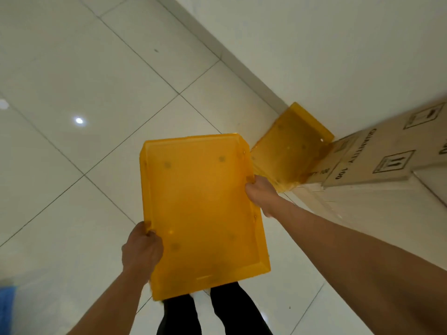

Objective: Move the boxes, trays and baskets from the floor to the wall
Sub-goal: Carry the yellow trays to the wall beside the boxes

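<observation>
Two-handed, holding a yellow tray above the floor. Gripping its left rim with the left hand, right rim with the right hand.

**Pale tiled floor meeting a plain white wall**

The floor is laid with large, glossy, off-white square tiles, divided by thin dark grout lines that run diagonally across the view. A small round bright reflection of a light shows on one tile at the left, with a fainter one at the left edge. On the right rises a smooth white wall, and a grey skirting strip runs along its foot. A blurred blue shape sits in the lower left corner; what it is cannot be told.
</observation>
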